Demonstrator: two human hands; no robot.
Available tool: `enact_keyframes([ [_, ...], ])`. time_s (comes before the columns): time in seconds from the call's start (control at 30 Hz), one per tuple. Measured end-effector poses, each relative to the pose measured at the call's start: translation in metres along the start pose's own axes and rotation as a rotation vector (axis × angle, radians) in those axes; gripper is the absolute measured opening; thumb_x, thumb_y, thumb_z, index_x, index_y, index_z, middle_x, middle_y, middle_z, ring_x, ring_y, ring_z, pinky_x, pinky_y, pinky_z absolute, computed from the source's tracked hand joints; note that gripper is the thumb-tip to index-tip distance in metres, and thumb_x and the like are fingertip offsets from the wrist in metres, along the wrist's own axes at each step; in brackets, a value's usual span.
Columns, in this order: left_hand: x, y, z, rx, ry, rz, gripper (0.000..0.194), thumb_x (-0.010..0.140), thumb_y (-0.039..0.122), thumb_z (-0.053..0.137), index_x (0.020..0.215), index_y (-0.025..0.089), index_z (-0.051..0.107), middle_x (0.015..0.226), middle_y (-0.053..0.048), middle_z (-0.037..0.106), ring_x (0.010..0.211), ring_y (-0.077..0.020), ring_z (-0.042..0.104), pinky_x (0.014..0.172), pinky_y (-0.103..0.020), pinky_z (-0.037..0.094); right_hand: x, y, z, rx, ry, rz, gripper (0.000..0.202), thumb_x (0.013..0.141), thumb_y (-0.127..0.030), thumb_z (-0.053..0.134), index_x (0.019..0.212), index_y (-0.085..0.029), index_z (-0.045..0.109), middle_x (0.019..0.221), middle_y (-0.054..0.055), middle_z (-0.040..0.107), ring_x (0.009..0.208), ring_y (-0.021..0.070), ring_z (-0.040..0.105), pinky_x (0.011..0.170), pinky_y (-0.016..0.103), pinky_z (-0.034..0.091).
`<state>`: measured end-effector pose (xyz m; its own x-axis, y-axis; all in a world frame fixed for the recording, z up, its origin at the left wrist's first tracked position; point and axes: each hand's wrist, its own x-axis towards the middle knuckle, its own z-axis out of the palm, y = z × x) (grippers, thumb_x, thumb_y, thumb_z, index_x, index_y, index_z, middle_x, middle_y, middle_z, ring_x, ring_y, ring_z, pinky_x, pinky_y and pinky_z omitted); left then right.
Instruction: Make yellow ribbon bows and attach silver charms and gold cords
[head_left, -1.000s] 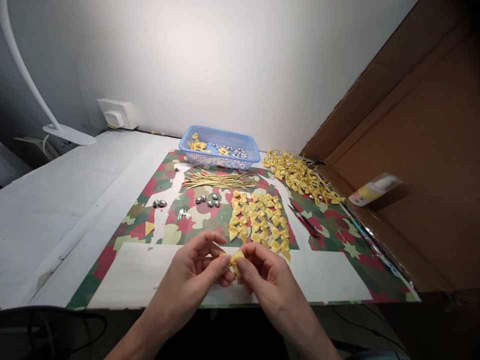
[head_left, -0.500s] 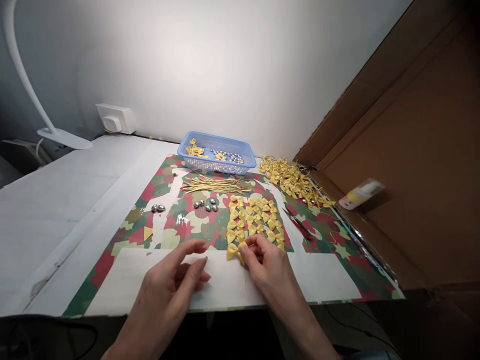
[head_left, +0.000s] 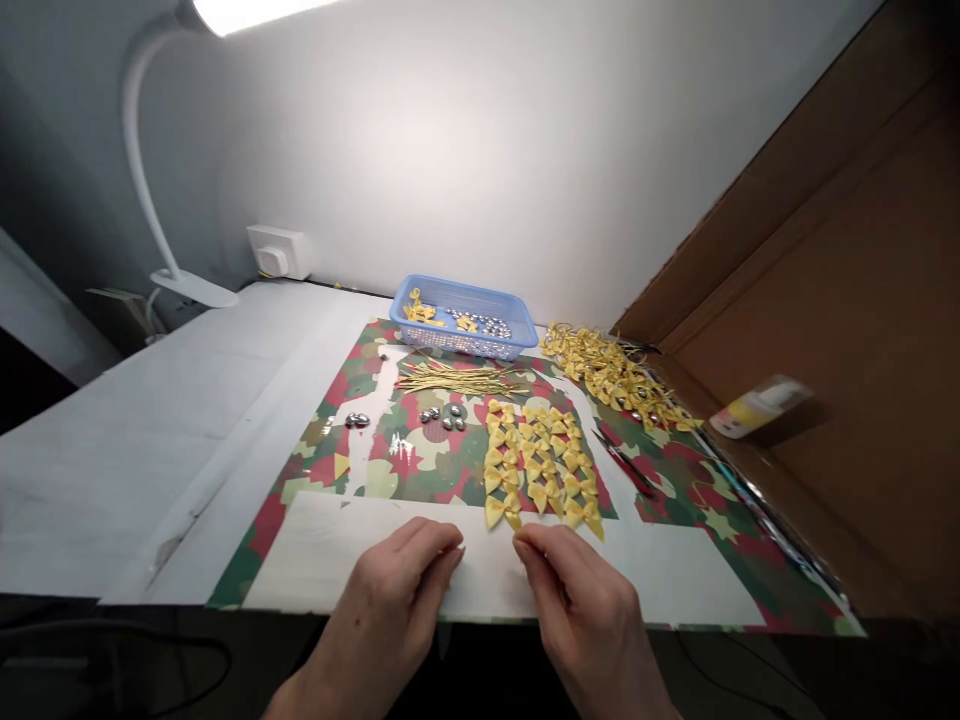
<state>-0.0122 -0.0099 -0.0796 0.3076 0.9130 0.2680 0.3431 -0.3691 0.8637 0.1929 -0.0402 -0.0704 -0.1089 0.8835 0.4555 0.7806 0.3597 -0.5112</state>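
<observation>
My left hand [head_left: 397, 600] hovers over the white strip at the near edge of the camouflage-patterned mat [head_left: 315, 470], fingers loosely curled, holding nothing. My right hand [head_left: 581, 600] is beside it, fingertips drawn together just below the rows of yellow ribbon bows [head_left: 540, 465], empty. The nearest bow [head_left: 501, 512] lies flat at the bottom of the left row, just above my right fingertips.
A blue basket [head_left: 465, 318] with bows and silver beads stands at the back. Gold wire pieces [head_left: 457, 380], loose silver beads [head_left: 442, 415], red-handled scissors [head_left: 626, 465], a heap of finished bows [head_left: 619, 375] and a glue bottle [head_left: 761, 405] on cardboard lie around. A white lamp [head_left: 150, 180] stands left.
The bow held between both hands a second ago now lies at the bottom of the left row. Both hands have let go and drawn back toward me. The view has shifted.
</observation>
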Motion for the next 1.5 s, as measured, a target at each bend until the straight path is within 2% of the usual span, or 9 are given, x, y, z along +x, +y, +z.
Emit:
enact_keyframes([
  [0.17, -0.002, 0.001, 0.002, 0.095, 0.028, 0.036, 0.022, 0.099, 0.016, 0.052, 0.089, 0.025, 0.07, 0.084, -0.006, 0.074, 0.072, -0.0223, 0.07, 0.069, -0.03, 0.053, -0.03, -0.005, 0.006, 0.141, 0.002, -0.073, 0.017, 0.102, -0.011, 0.048, 0.102, -0.024, 0.059, 0.081, 0.002, 0.065, 0.071, 0.0168, 0.066, 0.066, 0.024, 0.052],
  [0.3, -0.002, 0.002, 0.001, 0.148, 0.042, 0.054, 0.018, 0.099, 0.021, 0.054, 0.091, 0.025, 0.071, 0.08, -0.005, 0.072, 0.07, -0.0224, 0.069, 0.068, -0.03, 0.054, -0.056, -0.004, 0.001, 0.152, -0.024, 0.02, 0.018, 0.103, -0.013, 0.046, 0.099, -0.023, 0.061, 0.082, 0.003, 0.066, 0.071, 0.0171, 0.068, 0.064, 0.024, 0.052],
  [0.63, 0.007, -0.011, 0.001, 0.218, 0.102, -0.038, 0.022, 0.09, 0.046, 0.064, 0.089, 0.026, 0.073, 0.078, -0.001, 0.081, 0.061, -0.0238, 0.074, 0.06, -0.029, 0.057, -0.079, 0.004, -0.054, 0.042, 0.077, 0.16, 0.024, 0.104, -0.017, 0.042, 0.096, -0.021, 0.064, 0.085, 0.004, 0.068, 0.072, 0.0176, 0.069, 0.063, 0.025, 0.053],
  [0.87, 0.008, -0.014, 0.006, 0.213, 0.15, -0.135, 0.029, 0.089, 0.054, 0.064, 0.088, 0.027, 0.074, 0.066, 0.001, 0.075, 0.054, -0.0221, 0.068, 0.055, -0.029, 0.054, -0.075, 0.035, -0.083, -0.042, 0.098, 0.231, 0.026, 0.107, -0.025, 0.043, 0.093, -0.021, 0.064, 0.082, 0.004, 0.067, 0.069, 0.0181, 0.066, 0.064, 0.027, 0.052],
  [1.03, 0.013, -0.017, 0.011, 0.191, 0.158, -0.18, 0.03, 0.09, 0.053, 0.064, 0.099, 0.026, 0.074, 0.069, 0.001, 0.075, 0.058, -0.0225, 0.071, 0.058, -0.029, 0.054, -0.052, 0.062, -0.093, -0.082, 0.086, 0.277, 0.028, 0.106, -0.025, 0.043, 0.089, -0.022, 0.064, 0.08, 0.004, 0.067, 0.07, 0.019, 0.065, 0.065, 0.029, 0.051],
  [1.1, 0.018, -0.02, 0.016, 0.172, 0.144, -0.183, 0.032, 0.091, 0.054, 0.063, 0.102, 0.025, 0.073, 0.07, 0.0, 0.075, 0.059, -0.0227, 0.071, 0.058, -0.029, 0.055, -0.041, 0.073, -0.094, -0.103, 0.096, 0.307, 0.027, 0.106, -0.025, 0.043, 0.091, -0.021, 0.065, 0.084, 0.005, 0.069, 0.075, 0.0199, 0.066, 0.07, 0.03, 0.051],
  [1.27, 0.032, -0.026, 0.034, 0.108, 0.107, -0.178, 0.038, 0.092, 0.056, 0.059, 0.11, 0.024, 0.07, 0.097, -0.005, 0.079, 0.07, -0.023, 0.075, 0.062, -0.029, 0.062, -0.034, 0.099, -0.103, -0.173, 0.111, 0.41, 0.026, 0.106, -0.025, 0.044, 0.094, -0.022, 0.066, 0.087, 0.005, 0.072, 0.077, 0.0208, 0.067, 0.071, 0.031, 0.049],
  [1.4, 0.039, -0.029, 0.04, 0.104, 0.06, -0.171, 0.037, 0.09, 0.057, 0.062, 0.108, 0.026, 0.071, 0.093, -0.003, 0.078, 0.067, -0.0212, 0.073, 0.06, -0.027, 0.062, -0.041, 0.123, -0.118, -0.229, 0.132, 0.482, 0.023, 0.104, -0.025, 0.047, 0.093, -0.021, 0.067, 0.086, 0.005, 0.073, 0.076, 0.0213, 0.068, 0.07, 0.031, 0.051],
  [1.5, 0.045, -0.035, 0.038, 0.087, 0.023, -0.172, 0.037, 0.088, 0.058, 0.065, 0.106, 0.027, 0.073, 0.093, -0.002, 0.08, 0.067, -0.0212, 0.075, 0.058, -0.026, 0.064, -0.033, 0.146, -0.127, -0.274, 0.157, 0.512, 0.019, 0.103, -0.023, 0.051, 0.097, -0.019, 0.068, 0.094, 0.006, 0.074, 0.085, 0.021, 0.07, 0.077, 0.033, 0.054],
])
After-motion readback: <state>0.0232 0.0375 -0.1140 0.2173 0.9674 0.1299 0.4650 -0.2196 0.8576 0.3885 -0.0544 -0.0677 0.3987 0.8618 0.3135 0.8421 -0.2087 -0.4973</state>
